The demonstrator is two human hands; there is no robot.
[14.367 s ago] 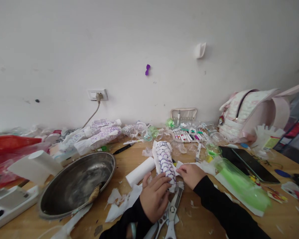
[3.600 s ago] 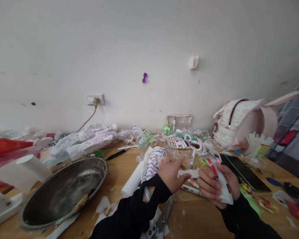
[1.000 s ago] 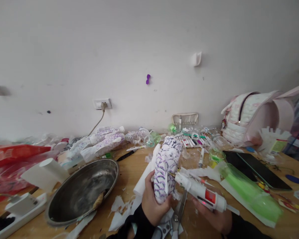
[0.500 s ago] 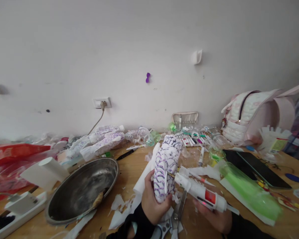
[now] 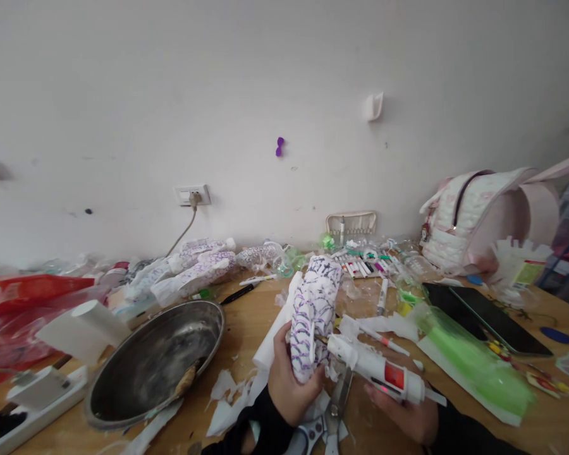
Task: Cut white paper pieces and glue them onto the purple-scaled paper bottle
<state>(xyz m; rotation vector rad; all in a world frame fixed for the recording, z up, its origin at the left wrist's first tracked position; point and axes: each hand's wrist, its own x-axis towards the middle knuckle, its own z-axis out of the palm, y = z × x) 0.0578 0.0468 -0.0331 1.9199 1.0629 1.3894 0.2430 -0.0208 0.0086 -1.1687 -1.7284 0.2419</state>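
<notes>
My left hand point(image 5: 289, 382) is wrapped round the lower end of a white paper-covered roll point(image 5: 314, 316) drawn with purple and black scale-like curves. It stands tilted, its top leaning away from me. In my right hand point(image 5: 405, 411) is a white hot glue gun point(image 5: 374, 366) with a red label and a small red light. Its nozzle points left and meets or nearly meets the roll's right side; exact contact I cannot tell. A clear glue stick point(image 5: 435, 397) sticks out of its back end. Scissors point(image 5: 334, 411) lie on the table beneath, between my hands.
A metal basin point(image 5: 156, 360) stands at the left beside a white power strip point(image 5: 52, 411). Similar patterned rolls point(image 5: 201, 275) lie by the wall. Markers point(image 5: 360, 265), a green plastic packet point(image 5: 474, 360), a dark tablet-like slab point(image 5: 502, 322) and a pink backpack point(image 5: 483, 221) fill the right.
The roll and the glue gun have shifted slightly left together, and the nozzle sits a little lower against the roll. Both hands keep their grip.
</notes>
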